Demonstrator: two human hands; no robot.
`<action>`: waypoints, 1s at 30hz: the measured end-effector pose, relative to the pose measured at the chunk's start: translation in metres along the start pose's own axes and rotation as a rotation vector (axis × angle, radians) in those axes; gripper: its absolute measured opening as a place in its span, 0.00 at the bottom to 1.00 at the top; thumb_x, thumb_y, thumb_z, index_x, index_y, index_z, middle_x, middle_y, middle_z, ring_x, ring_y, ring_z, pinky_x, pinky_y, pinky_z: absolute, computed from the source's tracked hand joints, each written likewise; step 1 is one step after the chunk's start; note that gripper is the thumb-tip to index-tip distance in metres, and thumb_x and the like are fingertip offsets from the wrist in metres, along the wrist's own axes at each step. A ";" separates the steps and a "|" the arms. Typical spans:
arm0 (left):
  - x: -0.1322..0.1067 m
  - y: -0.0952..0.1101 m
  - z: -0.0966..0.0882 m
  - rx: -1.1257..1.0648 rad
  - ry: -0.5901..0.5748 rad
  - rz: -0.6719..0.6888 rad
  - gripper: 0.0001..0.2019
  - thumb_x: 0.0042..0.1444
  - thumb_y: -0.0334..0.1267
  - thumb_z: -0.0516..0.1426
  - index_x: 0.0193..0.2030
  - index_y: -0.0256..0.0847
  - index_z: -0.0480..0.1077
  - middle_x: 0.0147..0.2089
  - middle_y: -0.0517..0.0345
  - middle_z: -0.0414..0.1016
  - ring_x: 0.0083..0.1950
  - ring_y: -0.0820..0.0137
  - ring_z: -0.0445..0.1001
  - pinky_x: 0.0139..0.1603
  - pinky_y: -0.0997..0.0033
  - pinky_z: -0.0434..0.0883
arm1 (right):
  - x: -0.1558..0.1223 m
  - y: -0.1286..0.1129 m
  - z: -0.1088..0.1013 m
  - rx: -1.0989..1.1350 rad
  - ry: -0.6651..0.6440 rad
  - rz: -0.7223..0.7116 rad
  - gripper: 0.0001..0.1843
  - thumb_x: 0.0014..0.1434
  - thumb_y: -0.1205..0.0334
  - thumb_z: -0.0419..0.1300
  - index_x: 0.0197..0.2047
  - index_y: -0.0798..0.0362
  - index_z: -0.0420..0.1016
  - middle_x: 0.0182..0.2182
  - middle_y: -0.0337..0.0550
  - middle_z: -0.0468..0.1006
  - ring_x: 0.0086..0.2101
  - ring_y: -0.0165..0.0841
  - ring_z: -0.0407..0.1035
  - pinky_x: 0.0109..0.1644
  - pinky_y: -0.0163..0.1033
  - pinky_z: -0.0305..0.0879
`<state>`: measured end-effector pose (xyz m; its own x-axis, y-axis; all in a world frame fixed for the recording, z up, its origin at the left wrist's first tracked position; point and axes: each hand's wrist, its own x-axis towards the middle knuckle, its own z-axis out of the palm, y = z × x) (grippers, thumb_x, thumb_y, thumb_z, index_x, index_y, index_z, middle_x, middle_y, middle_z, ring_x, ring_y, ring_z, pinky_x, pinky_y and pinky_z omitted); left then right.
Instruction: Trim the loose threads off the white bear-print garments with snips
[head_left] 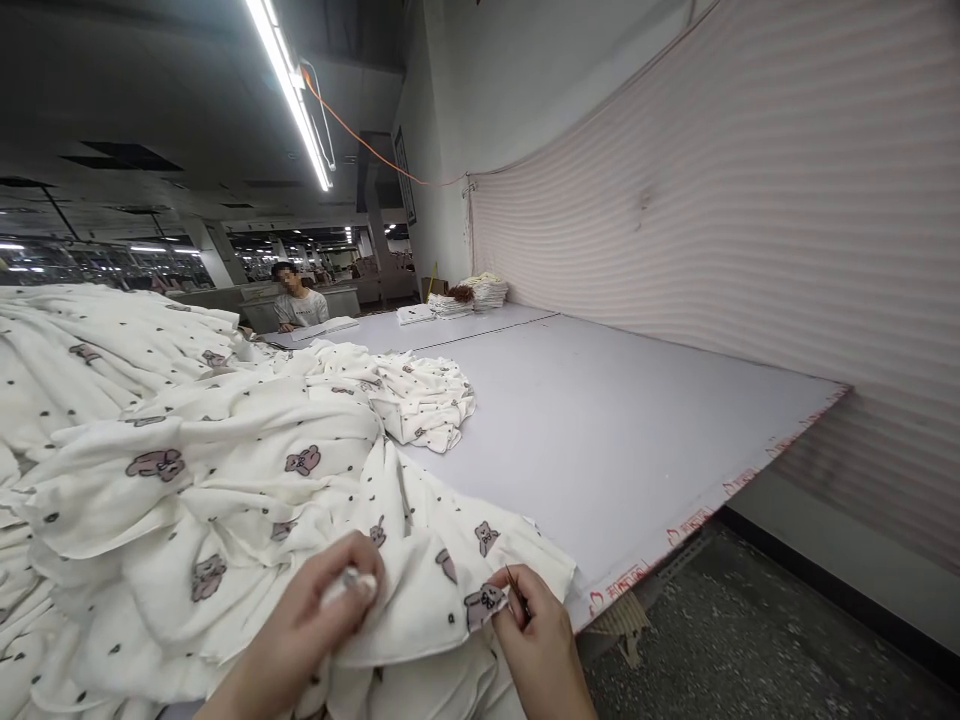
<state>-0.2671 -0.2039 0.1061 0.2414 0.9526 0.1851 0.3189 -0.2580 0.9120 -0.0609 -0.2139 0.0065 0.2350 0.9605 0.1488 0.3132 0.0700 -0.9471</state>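
A big heap of white fabric [225, 470] printed with small bears and dots covers the left half of a long pale work table [615, 430]. My left hand [315, 610] is closed, pinching a fold of this cloth near the table's front edge. My right hand [536, 635] is closed too, gripping a thin dark pointed tool [516, 590] whose tip touches the fabric's edge beside a bear print. Both hands are at the bottom of the view, about a hand's width apart.
A striped fabric sheet [750, 200] hangs along the wall on the right. Folded white stacks [469, 296] lie at the table's far end. Another person [298, 300] sits beyond the table. A dark floor [750, 650] lies below the table's right edge.
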 end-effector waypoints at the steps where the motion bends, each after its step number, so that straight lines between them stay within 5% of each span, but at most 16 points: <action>1: -0.004 0.004 0.003 0.191 -0.056 -0.003 0.07 0.54 0.43 0.57 0.31 0.43 0.66 0.28 0.63 0.68 0.28 0.70 0.68 0.34 0.72 0.64 | 0.000 -0.004 -0.002 0.039 -0.046 -0.002 0.07 0.49 0.65 0.53 0.29 0.51 0.72 0.20 0.32 0.61 0.22 0.29 0.56 0.26 0.31 0.51; 4: -0.011 0.006 0.023 0.640 -0.262 -0.045 0.20 0.43 0.38 0.63 0.46 0.47 0.70 0.38 0.59 0.74 0.37 0.62 0.73 0.37 0.70 0.66 | -0.001 -0.014 -0.005 0.151 -0.136 0.025 0.07 0.51 0.61 0.54 0.29 0.52 0.71 0.19 0.29 0.52 0.21 0.27 0.48 0.24 0.31 0.45; 6: -0.013 -0.002 0.035 0.805 -0.324 0.002 0.20 0.46 0.33 0.59 0.48 0.46 0.69 0.40 0.56 0.74 0.34 0.63 0.73 0.34 0.69 0.66 | -0.001 -0.015 -0.006 0.198 -0.161 0.045 0.07 0.52 0.59 0.55 0.28 0.53 0.70 0.19 0.29 0.53 0.22 0.27 0.49 0.24 0.31 0.45; 9: -0.015 -0.022 0.041 0.773 -0.237 0.206 0.14 0.54 0.26 0.48 0.42 0.43 0.68 0.39 0.53 0.70 0.35 0.66 0.72 0.34 0.71 0.67 | -0.003 -0.010 -0.008 0.157 -0.162 0.045 0.09 0.53 0.57 0.56 0.27 0.52 0.69 0.19 0.30 0.55 0.22 0.27 0.52 0.25 0.31 0.47; 13: -0.020 -0.033 0.034 0.462 -0.002 0.331 0.08 0.58 0.30 0.47 0.39 0.43 0.66 0.51 0.50 0.68 0.44 0.66 0.70 0.46 0.69 0.67 | -0.008 -0.005 -0.010 0.020 -0.057 -0.136 0.08 0.55 0.57 0.54 0.30 0.51 0.70 0.24 0.35 0.68 0.26 0.31 0.62 0.29 0.32 0.55; 18: -0.015 -0.019 0.029 0.174 -0.075 -0.054 0.09 0.59 0.38 0.51 0.41 0.45 0.71 0.39 0.59 0.76 0.44 0.64 0.72 0.47 0.69 0.65 | -0.001 -0.017 -0.007 -0.040 0.084 -0.168 0.08 0.58 0.56 0.55 0.30 0.49 0.64 0.23 0.33 0.66 0.25 0.30 0.62 0.28 0.31 0.57; 21: -0.008 -0.016 0.027 0.029 -0.101 -0.232 0.07 0.58 0.39 0.52 0.35 0.43 0.70 0.36 0.61 0.74 0.43 0.64 0.71 0.47 0.68 0.65 | 0.000 -0.026 -0.002 0.010 0.004 -0.272 0.10 0.60 0.55 0.55 0.29 0.49 0.65 0.23 0.35 0.66 0.25 0.30 0.63 0.28 0.31 0.58; 25: -0.003 -0.023 0.027 -0.178 -0.091 -0.283 0.05 0.57 0.39 0.54 0.36 0.41 0.68 0.33 0.63 0.70 0.40 0.67 0.68 0.44 0.69 0.64 | -0.009 -0.029 0.014 0.093 -0.098 -0.453 0.08 0.57 0.55 0.60 0.38 0.48 0.72 0.32 0.40 0.75 0.30 0.32 0.70 0.33 0.31 0.64; 30: -0.004 -0.023 0.024 -0.180 -0.162 -0.285 0.06 0.56 0.39 0.55 0.33 0.39 0.68 0.33 0.60 0.69 0.41 0.66 0.67 0.44 0.68 0.63 | -0.009 -0.026 0.026 0.079 -0.142 -0.432 0.06 0.59 0.61 0.57 0.37 0.49 0.74 0.31 0.40 0.75 0.31 0.32 0.71 0.35 0.31 0.63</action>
<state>-0.2538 -0.2059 0.0760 0.3129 0.9404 -0.1331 0.2313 0.0604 0.9710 -0.0953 -0.2170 0.0223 -0.0320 0.8656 0.4997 0.2822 0.4874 -0.8263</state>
